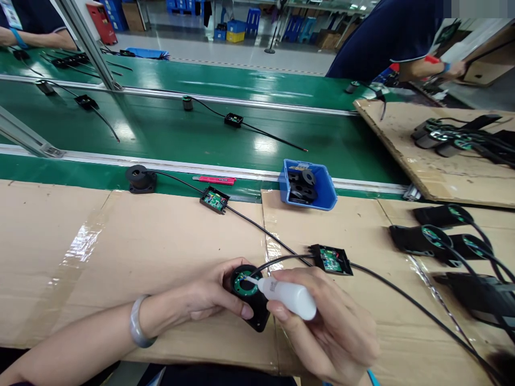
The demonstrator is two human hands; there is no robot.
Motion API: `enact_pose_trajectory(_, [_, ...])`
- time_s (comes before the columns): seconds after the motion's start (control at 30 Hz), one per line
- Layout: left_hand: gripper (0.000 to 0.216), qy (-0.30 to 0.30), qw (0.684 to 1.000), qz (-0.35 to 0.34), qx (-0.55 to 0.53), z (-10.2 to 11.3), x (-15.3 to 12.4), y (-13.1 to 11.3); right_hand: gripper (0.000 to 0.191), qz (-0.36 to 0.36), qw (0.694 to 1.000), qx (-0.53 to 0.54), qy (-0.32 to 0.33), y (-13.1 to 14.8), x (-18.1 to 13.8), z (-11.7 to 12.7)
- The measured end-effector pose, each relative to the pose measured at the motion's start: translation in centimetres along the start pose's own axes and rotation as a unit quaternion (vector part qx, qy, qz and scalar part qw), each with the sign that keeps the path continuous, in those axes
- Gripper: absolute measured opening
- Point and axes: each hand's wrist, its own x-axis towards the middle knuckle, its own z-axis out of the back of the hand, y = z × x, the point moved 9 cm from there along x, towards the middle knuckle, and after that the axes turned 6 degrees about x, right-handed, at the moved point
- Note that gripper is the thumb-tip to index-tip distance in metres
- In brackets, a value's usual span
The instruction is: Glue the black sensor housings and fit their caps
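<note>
- Closest to me, my right hand [325, 327] had its fingers closed around a small white plastic squeeze bottle [287, 296], nozzle touching the green ring.
- My left hand [209, 295] pinched the round black housing [249, 295], fingers snug, on the cardboard-covered tabletop [120, 257].
- Its black cable [402, 295] ran right.
</note>
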Motion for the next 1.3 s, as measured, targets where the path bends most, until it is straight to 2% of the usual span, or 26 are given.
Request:
enact_pose_trajectory(0.23, [0.048,0.002,1.0,0.004,0.002,-0.1,-0.2,-0.2,0.015,0.004,1.0,0.0,-0.013,-0.1,0.1,0.1])
enact_pose_trajectory(0.43, [0.049,-0.002,1.0,0.003,0.003,0.1,-0.1,0.0,0.012,0.0,1.0,0.021,0.002,0.3,0.3,-0.4])
enact_pose_trajectory(0.67, [0.052,-0.009,1.0,-0.001,0.012,0.2,-0.1,-0.2,0.011,-0.038,0.997,0.064,-0.001,-0.3,-0.3,0.1])
enact_pose_trajectory(0.73, [0.054,-0.017,1.0,0.002,0.025,0.4,-0.1,-0.2,0.012,-0.067,0.994,0.079,-0.03,-1.4,-0.8,1.1])
enact_pose_trajectory(0.8, [0.058,-0.023,0.998,-0.008,0.052,0.8,0.0,-0.5,0.013,-0.106,0.983,0.111,-0.097,-3.2,-1.4,2.6])
enact_pose_trajectory(0.9, [0.062,-0.03,0.987,-0.061,0.143,1.4,0.0,-1.8,0.014,-0.157,0.945,0.193,-0.213,-6.4,-1.5,4.5])
enact_pose_trajectory(0.97, [0.06,-0.052,0.958,-0.124,0.252,1.9,-0.1,-3.2,0.016,-0.187,0.919,0.244,-0.245,-8.9,-0.7,4.5])
enact_pose_trajectory(1.0, [0.057,-0.073,0.931,-0.163,0.319,2.1,-0.2,-4.1,0.02,-0.206,0.91,0.262,-0.246,-10.2,-0.1,4.1])
enact_pose_trajectory(1.1, [0.051,-0.149,0.818,-0.265,0.489,2.4,-1.0,-6.4,0.035,-0.253,0.901,0.28,-0.214,-14.1,2.1,2.0])
enact_pose_trajectory(1.13, [0.05,-0.166,0.786,-0.28,0.525,2.5,-1.1,-6.9,0.039,-0.261,0.902,0.279,-0.201,-15.4,2.9,1.1])
enact_pose_trajectory(1.2, [0.05,-0.189,0.743,-0.284,0.576,2.7,-1.1,-7.4,0.044,-0.263,0.91,0.267,-0.175,-17.6,4.4,-0.8])
enact_pose_trajectory(1.3, [0.052,-0.213,0.706,-0.265,0.621,3.1,-1.0,-7.8,0.038,-0.272,0.927,0.228,-0.125,-20.7,6.2,-4.0])
